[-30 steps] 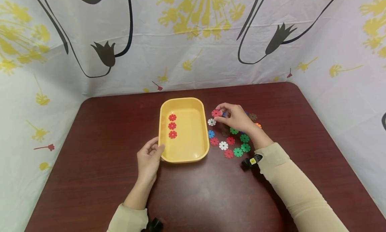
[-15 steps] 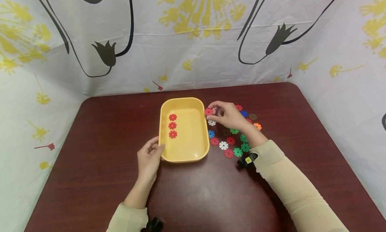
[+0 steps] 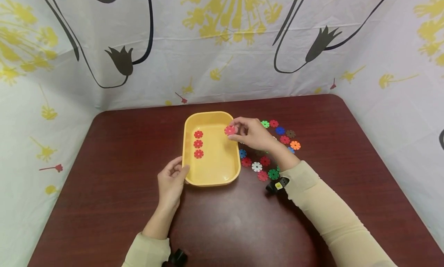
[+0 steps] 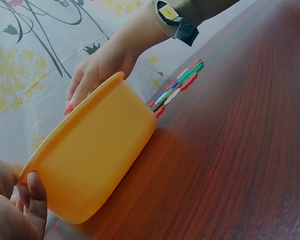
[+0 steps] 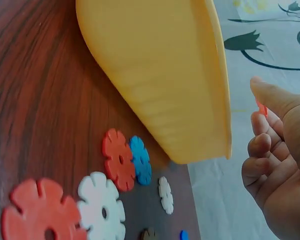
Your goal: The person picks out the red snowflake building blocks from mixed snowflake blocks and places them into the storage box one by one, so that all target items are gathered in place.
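A yellow plastic tray (image 3: 218, 166) lies on the table, with three red flower-shaped discs (image 3: 198, 144) in a column along its left side. My left hand (image 3: 171, 182) grips the tray's left rim near its front corner, thumb over the edge, as the left wrist view also shows. Between thumb and fingers my right hand (image 3: 254, 134) pinches another red notched disc (image 3: 229, 130), held above the tray's right rim toward the back. In the right wrist view only a sliver of that disc shows between the fingers.
Right of the tray lie several loose discs in mixed colours, among them a white disc (image 3: 257, 166), a green disc (image 3: 273, 174) and an orange disc (image 3: 295, 145). The right forearm hides part of this group. A patterned cloth (image 3: 222, 78) hangs behind the table (image 3: 132, 151).
My right hand has moved left with the red disc, from above the loose discs to over the tray's right rim. The left hand and tray stay put.
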Motion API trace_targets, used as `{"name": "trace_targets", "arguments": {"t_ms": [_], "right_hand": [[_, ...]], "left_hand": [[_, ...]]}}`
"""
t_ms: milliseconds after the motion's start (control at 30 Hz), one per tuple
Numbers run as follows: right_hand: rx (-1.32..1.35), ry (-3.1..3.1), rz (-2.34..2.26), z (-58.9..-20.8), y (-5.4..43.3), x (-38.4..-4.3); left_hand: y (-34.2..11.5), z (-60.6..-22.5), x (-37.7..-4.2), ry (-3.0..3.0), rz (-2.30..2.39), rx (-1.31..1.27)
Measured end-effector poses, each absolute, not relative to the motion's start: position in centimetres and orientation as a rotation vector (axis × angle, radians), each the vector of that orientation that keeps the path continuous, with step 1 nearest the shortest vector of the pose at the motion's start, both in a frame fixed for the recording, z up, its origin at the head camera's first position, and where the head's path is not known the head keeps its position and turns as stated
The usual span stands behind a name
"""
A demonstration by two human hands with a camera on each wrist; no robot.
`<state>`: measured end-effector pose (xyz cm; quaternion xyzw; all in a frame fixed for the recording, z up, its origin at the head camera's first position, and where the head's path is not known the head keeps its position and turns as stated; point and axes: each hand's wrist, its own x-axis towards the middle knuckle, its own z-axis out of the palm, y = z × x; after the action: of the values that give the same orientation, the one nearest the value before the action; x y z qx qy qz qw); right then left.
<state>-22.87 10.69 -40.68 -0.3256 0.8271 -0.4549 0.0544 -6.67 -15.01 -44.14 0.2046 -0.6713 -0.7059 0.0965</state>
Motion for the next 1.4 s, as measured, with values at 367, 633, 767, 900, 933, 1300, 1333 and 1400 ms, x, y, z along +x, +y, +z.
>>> {"name": "trace_targets", "arguments": {"t_ms": [367, 633, 767, 900, 933, 1300, 1333, 1400], "right_hand": [[-1.003, 2.468, -1.377, -40.9, 8.5, -22.1], [-1.096, 2.514, -1.351, -40.8, 7.5, -21.9], [-1.141, 2.502, -1.374, -40.8, 6.6, -21.8], [-1.18, 2.474, -1.367, -40.8, 5.4, -21.5], [-1.189, 2.467, -1.364, -40.8, 5.1, -21.4], [-1.237, 2.464, -1.27, -41.2, 2.9, -20.8], [-1.239, 2.465, -1.259, -41.2, 2.7, -20.8], [-1.239, 2.461, -1.229, -41.3, 2.4, -20.8]], "left_hand": [[-15.0, -44.2, -6.7, -1.972, -2.101, 0.587], [-14.9, -44.1, -6.7, -1.968, -2.106, 0.582], [-15.0, -44.0, -6.7, -1.964, -2.109, 0.584], [-15.0, -44.1, -6.7, -1.96, -2.108, 0.582], [-15.1, -44.1, -6.7, -1.959, -2.107, 0.58], [-15.0, -44.3, -6.7, -1.95, -2.11, 0.563], [-15.0, -44.3, -6.7, -1.952, -2.107, 0.566], [-15.0, -44.3, -6.7, -1.957, -2.101, 0.571]]}}
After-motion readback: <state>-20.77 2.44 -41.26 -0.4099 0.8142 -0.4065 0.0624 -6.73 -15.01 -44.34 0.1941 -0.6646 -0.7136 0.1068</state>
